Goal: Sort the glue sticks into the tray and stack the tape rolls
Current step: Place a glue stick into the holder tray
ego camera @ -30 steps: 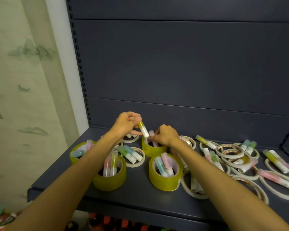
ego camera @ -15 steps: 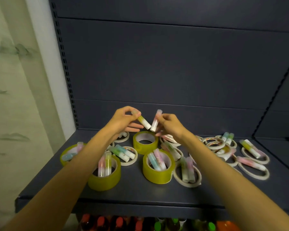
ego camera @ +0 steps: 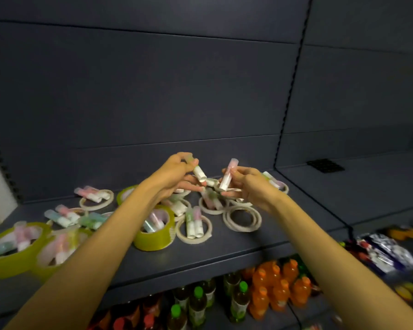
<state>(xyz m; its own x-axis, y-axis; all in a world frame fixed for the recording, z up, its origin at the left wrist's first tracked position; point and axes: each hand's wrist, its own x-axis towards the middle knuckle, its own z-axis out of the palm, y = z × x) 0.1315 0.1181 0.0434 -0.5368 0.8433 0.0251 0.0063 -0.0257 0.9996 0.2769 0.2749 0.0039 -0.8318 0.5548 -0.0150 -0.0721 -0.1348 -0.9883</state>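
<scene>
My left hand (ego camera: 177,173) holds a green-capped glue stick (ego camera: 198,171) by its cap end, raised above the dark shelf (ego camera: 224,248). My right hand (ego camera: 246,184) grips a pink-capped glue stick (ego camera: 227,173), tilted upward. The two sticks are close together but apart. Below them lie yellow tape rolls (ego camera: 156,234) and thin white tape rolls (ego camera: 242,217), many with pastel glue sticks (ego camera: 194,222) resting inside. No tray is visible.
More yellow rolls (ego camera: 12,248) with sticks sit at the shelf's left front. A black vertical divider (ego camera: 289,103) bounds the shelf on the right. Bottles of orange drink (ego camera: 279,289) and green-capped bottles (ego camera: 196,303) stand on the level below.
The view has swung right and down, showing the lower bottles. Both hands stay raised with their sticks, which have drawn slightly further apart.
</scene>
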